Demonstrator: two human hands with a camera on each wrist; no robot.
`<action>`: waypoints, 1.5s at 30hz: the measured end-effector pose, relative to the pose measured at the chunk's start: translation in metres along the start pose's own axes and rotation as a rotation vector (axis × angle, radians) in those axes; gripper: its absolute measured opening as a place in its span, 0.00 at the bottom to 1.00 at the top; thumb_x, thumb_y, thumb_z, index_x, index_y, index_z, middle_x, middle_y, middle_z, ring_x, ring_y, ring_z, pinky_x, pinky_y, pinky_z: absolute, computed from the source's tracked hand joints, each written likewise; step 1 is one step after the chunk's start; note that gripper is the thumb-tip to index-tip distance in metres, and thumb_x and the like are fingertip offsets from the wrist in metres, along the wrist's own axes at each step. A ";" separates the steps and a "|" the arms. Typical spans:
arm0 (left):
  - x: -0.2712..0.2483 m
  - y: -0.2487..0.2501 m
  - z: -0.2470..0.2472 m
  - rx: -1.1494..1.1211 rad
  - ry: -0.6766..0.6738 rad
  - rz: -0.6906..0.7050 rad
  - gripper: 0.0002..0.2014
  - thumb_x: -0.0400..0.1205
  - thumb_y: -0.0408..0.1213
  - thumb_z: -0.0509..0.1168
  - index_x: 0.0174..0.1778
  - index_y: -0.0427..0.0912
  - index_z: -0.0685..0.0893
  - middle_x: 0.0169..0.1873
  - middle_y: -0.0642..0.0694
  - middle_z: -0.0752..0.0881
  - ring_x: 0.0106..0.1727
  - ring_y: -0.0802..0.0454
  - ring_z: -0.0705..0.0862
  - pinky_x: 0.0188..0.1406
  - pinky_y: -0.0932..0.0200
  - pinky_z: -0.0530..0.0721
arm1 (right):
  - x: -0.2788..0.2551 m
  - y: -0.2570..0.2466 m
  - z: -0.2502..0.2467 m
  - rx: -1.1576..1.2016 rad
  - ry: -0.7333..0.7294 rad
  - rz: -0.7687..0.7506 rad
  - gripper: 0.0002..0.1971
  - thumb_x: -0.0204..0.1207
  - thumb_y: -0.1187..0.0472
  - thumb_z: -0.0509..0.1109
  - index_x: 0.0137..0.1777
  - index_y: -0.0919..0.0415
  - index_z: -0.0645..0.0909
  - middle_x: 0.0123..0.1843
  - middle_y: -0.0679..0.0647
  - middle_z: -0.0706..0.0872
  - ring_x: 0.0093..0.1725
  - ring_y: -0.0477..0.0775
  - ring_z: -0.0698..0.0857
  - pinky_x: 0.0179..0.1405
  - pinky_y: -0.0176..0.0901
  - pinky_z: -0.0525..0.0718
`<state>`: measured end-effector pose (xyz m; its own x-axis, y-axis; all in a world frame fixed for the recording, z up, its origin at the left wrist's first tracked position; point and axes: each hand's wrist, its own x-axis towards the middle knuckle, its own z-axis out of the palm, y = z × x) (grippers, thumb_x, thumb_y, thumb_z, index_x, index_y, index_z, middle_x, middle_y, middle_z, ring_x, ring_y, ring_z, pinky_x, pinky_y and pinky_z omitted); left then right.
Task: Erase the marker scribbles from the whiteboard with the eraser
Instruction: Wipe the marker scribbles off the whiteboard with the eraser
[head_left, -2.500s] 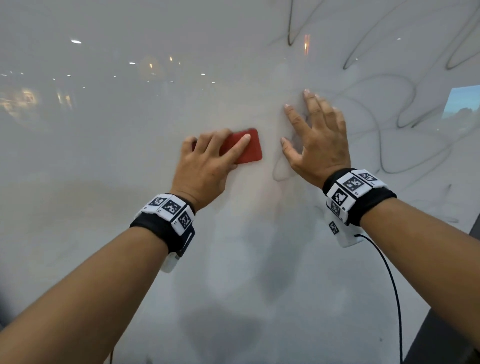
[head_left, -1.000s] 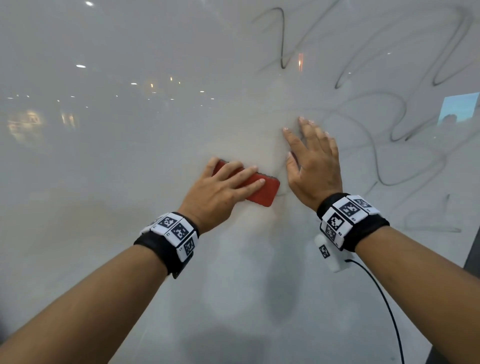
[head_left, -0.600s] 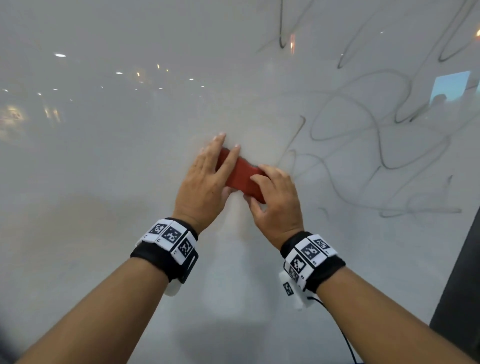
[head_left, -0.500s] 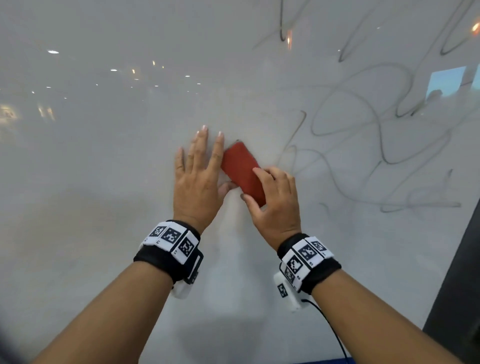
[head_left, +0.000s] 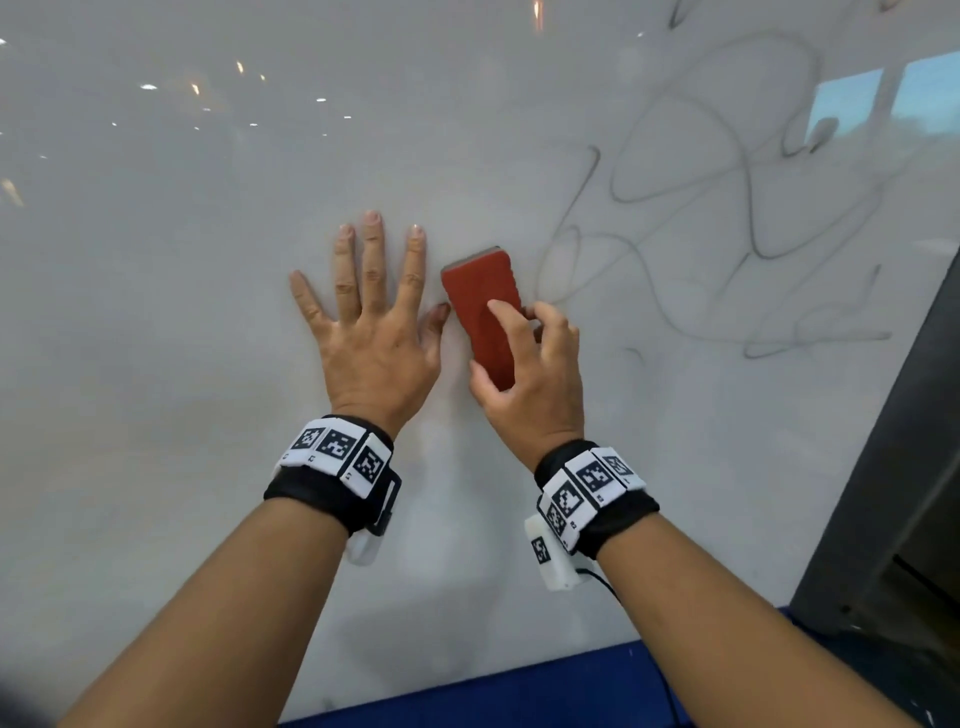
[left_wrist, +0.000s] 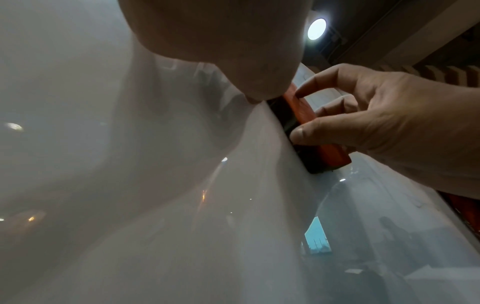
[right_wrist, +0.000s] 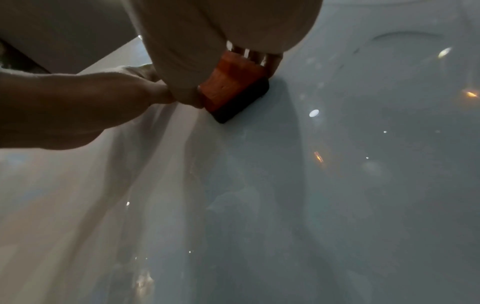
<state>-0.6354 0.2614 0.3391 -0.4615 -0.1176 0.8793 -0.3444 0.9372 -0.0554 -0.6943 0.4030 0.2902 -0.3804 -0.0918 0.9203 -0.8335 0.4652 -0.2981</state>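
Observation:
A red eraser (head_left: 483, 306) with a dark felt underside lies against the whiteboard (head_left: 208, 312) at centre. My right hand (head_left: 524, 374) grips its lower half, thumb on the left edge and fingers curled over the right. My left hand (head_left: 374, 322) lies flat on the board just left of the eraser, fingers spread and straight, thumb tip near its edge. Grey marker scribbles (head_left: 727, 234) loop across the board's upper right, right of the eraser. The left wrist view shows the eraser (left_wrist: 306, 115) pinched by the right hand (left_wrist: 376, 123); the right wrist view shows the eraser (right_wrist: 233, 88).
A dark frame or panel (head_left: 904, 467) runs along the whiteboard's right side. A blue strip (head_left: 519, 686) lies under the board's lower edge. Ceiling lights and a window reflect in the glossy board. A thin cable (head_left: 602, 587) hangs from the right wrist unit.
The eraser passed from my left hand to my right. The left hand let go and now lies flat beside it; the right hand left the board and took the eraser's lower end.

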 end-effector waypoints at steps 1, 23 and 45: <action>-0.001 0.001 0.001 0.000 -0.003 -0.013 0.32 0.88 0.56 0.52 0.87 0.53 0.52 0.87 0.42 0.50 0.87 0.41 0.48 0.77 0.19 0.48 | 0.000 0.003 -0.001 0.000 0.005 0.017 0.32 0.68 0.55 0.78 0.72 0.50 0.73 0.65 0.60 0.74 0.58 0.60 0.75 0.55 0.53 0.84; -0.005 0.027 0.021 -0.001 0.081 -0.209 0.31 0.87 0.61 0.51 0.86 0.54 0.57 0.85 0.41 0.58 0.86 0.39 0.54 0.73 0.15 0.49 | -0.028 0.005 0.015 0.200 0.144 0.326 0.27 0.65 0.58 0.82 0.61 0.53 0.73 0.58 0.59 0.78 0.57 0.58 0.75 0.58 0.57 0.80; -0.014 0.047 0.026 -0.014 0.046 -0.348 0.33 0.87 0.61 0.50 0.87 0.50 0.56 0.85 0.37 0.57 0.86 0.36 0.53 0.73 0.15 0.46 | -0.044 0.033 0.007 0.200 0.154 0.380 0.29 0.67 0.59 0.81 0.66 0.55 0.73 0.60 0.63 0.78 0.59 0.56 0.74 0.62 0.57 0.78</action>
<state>-0.6660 0.2983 0.3121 -0.2810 -0.4163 0.8647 -0.4632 0.8479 0.2577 -0.7076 0.4166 0.2380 -0.6231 0.1914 0.7584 -0.7130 0.2597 -0.6513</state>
